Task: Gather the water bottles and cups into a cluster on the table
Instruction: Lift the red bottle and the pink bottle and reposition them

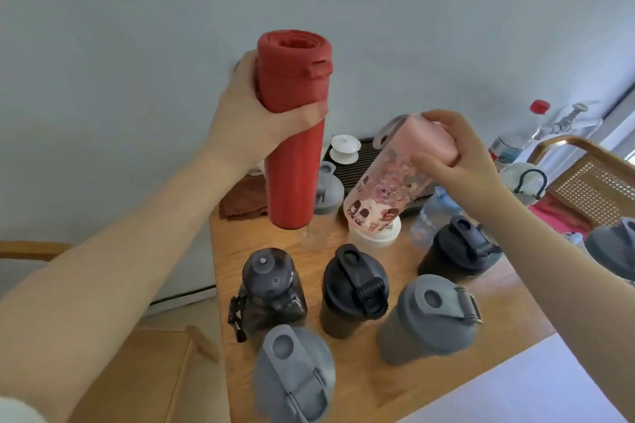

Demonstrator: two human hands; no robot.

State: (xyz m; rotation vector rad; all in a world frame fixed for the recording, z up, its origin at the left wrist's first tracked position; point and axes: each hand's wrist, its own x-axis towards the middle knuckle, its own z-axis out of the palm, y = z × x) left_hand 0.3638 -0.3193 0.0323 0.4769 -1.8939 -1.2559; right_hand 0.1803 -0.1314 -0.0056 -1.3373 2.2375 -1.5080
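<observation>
My left hand grips a tall red bottle near its cap and holds it upright above the table's far left part. My right hand grasps the pink lid of a clear bottle with cartoon prints, tilted, its base over a white cup. On the wooden table stand several shaker bottles: a dark one, a black-lidded one, a grey one, another grey one nearest me, and a black one.
At the back lie a dark tea tray with a white lidded cup, a brown cloth, a grey-lidded clear bottle and a plastic water bottle. A cane chair stands right. A white sheet covers the near right corner.
</observation>
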